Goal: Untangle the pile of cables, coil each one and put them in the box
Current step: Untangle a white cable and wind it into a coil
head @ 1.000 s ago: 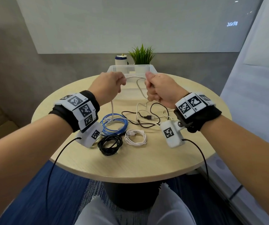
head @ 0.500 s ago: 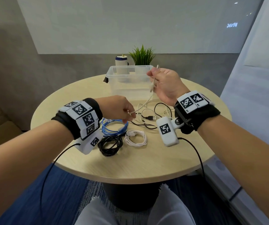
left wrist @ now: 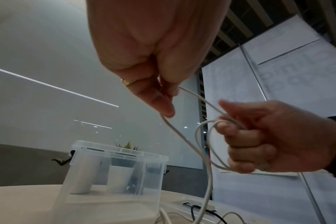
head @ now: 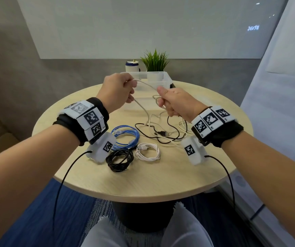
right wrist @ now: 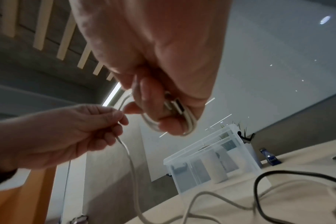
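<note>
Both hands are raised in front of the clear plastic box (head: pixel 166 79), working one pale grey cable (head: pixel 143 109). My left hand (head: pixel 133 90) pinches a stretch of it between thumb and fingers (left wrist: pixel 164 98). My right hand (head: pixel 162 102) grips a small bundle of its loops (left wrist: pixel 205 144), with a plug end (right wrist: pixel 175 106) tucked in the fist. From the left hand the cable hangs down to the table, where it lies tangled with a loose black USB cable (head: pixel 162 134).
Three coiled cables lie near the front of the round wooden table (head: pixel 143 182): blue (head: pixel 126 135), black (head: pixel 119 159), white (head: pixel 147 152). Behind the box stand a small potted plant (head: pixel 154 60) and a white canister (head: pixel 132 67). Wrist-camera leads trail off the table's near edge.
Half a second ago my left hand was low by the table pinching the cable; it has risen and carried the cable up towards my right hand, which has dropped slightly.
</note>
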A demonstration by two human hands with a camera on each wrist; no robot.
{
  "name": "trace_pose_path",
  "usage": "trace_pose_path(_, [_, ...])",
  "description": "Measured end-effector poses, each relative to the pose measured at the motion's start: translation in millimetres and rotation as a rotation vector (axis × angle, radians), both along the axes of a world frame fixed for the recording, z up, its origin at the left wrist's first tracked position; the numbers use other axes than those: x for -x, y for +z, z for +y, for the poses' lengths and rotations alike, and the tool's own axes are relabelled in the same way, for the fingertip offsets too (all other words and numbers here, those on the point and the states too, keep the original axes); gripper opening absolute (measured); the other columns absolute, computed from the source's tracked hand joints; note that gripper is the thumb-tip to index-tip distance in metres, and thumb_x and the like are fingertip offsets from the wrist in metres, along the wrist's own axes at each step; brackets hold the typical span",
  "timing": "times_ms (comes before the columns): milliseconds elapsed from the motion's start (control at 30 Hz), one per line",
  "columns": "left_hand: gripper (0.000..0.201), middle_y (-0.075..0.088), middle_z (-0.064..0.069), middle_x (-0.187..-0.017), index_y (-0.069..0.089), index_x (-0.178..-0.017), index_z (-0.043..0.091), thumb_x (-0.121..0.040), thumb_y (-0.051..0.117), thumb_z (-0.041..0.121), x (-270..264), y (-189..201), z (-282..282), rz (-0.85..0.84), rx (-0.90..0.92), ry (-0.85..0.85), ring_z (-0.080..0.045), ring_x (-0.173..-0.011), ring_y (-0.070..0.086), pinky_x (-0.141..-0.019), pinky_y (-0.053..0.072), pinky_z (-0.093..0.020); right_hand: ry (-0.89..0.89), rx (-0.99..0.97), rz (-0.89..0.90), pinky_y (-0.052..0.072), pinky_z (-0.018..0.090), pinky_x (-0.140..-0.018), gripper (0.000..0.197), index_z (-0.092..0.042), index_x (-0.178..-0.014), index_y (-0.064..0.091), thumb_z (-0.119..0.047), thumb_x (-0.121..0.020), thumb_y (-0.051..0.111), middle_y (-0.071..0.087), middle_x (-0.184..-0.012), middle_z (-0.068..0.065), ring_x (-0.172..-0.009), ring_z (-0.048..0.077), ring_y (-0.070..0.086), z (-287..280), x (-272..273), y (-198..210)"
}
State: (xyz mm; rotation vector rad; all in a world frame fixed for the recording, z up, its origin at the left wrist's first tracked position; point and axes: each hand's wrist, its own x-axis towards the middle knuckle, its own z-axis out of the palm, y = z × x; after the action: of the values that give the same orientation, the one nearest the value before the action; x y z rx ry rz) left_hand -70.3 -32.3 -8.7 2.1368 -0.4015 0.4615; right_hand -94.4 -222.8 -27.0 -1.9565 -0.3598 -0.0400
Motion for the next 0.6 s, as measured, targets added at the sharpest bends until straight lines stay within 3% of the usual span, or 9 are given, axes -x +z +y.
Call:
trace_pose_path(100, [0.018,0.06,-0.011,-0.077,0.058,-0.089,0.003,-0.098,0.045,0.011,-2.0,-3.4,1.0,0.141,0.1,-0.02,-0.014,-0.05,0.064,-0.05,0.053,-0.019,0.072,-0.206,0.018,0.025,0.028,-0.051,0.044,-0.014,-0.063,0.042,-0.032,-0.103,0.034,0.028,-0.039,-0.008,-0.035,0.01,0.023,-1.6,4.2,6.9])
trace_pose_path(233, [0.021,0.062,-0.013,-0.079,0.053,-0.085,0.005,-0.1,0.04,0.01,9.2,-15.0,-11.5,0.3,-0.036,-0.086,-0.012,-0.045,0.064,-0.045,0.052,-0.019,0.085,-0.516,0.047,0.026,0.03,-0.051,0.043,-0.017,-0.066,0.038,-0.034,-0.104,0.03,0.027,-0.043,-0.007,-0.037,0.012,0.022,-1.2,2.9,17.2])
trace_pose_path(333, [0.02,0.064,-0.013,-0.08,0.051,-0.086,0.005,-0.1,0.037,0.009,16.3,-23.2,-21.8,0.371,-0.214,-0.147,-0.013,-0.045,0.064,-0.045,0.053,-0.021,0.069,-0.708,0.088,0.033,0.028,-0.051,0.04,-0.016,-0.069,0.039,-0.032,-0.104,0.029,0.054,-0.054,0.001,-0.04,0.014,0.041,0.8,2.8,20.7])
trace_pose_path(400, [0.021,0.065,-0.011,-0.082,0.052,-0.085,0.005,-0.099,0.038,0.01,20.7,-29.3,-25.3,0.45,-0.364,-0.221,-0.013,-0.048,0.064,-0.046,0.053,-0.021,0.088,-0.832,0.126,0.049,0.03,-0.058,0.039,-0.013,-0.071,0.042,-0.029,-0.104,0.029,0.069,-0.084,0.014,-0.065,0.022,0.066,1.7,2.9,21.2])
trace_pose_path(467, [0.022,0.066,-0.004,-0.078,0.054,-0.082,0.008,-0.099,0.04,0.011,23.8,-34.9,-26.4,0.52,-0.472,-0.289,-0.012,-0.053,0.066,-0.051,0.054,-0.019,0.077,-0.922,0.136,0.057,0.038,-0.075,0.036,-0.008,-0.076,0.045,-0.025,-0.104,0.031,0.064,-0.108,0.023,-0.098,0.031,0.067,-0.3,-1.0,21.8])
trace_pose_path(500, [0.023,0.067,0.0,-0.072,0.055,-0.081,0.01,-0.099,0.041,0.012,24.7,-36.9,-26.3,0.549,-0.509,-0.314,-0.012,-0.056,0.067,-0.055,0.055,-0.018,0.052,-0.934,0.127,0.057,0.039,-0.076,0.034,-0.007,-0.078,0.046,-0.023,-0.104,0.032,0.061,-0.107,0.022,-0.099,0.029,0.064,-1.8,-3.8,22.0])
trace_pose_path(533, [0.023,0.068,0.001,-0.068,0.055,-0.081,0.01,-0.099,0.041,0.012,25.5,-37.7,-25.8,0.577,-0.545,-0.336,-0.011,-0.06,0.068,-0.06,0.056,-0.018,0.022,-0.93,0.113,0.054,0.036,-0.072,0.032,-0.007,-0.08,0.047,-0.022,-0.104,0.033,0.058,-0.097,0.016,-0.088,0.024,0.062,-3.7,-8.9,20.5])
trace_pose_path(600, [0.019,0.071,-0.004,-0.075,0.056,-0.083,0.011,-0.098,0.043,0.012,26.7,-38.7,-24.3,0.63,-0.607,-0.378,-0.015,-0.074,0.072,-0.071,0.057,-0.021,-0.062,-0.847,0.067,0.046,0.032,-0.07,0.029,-0.008,-0.082,0.048,-0.021,-0.104,0.035,0.048,-0.08,0.006,-0.071,0.016,0.05,-6.1,-16.3,17.2])
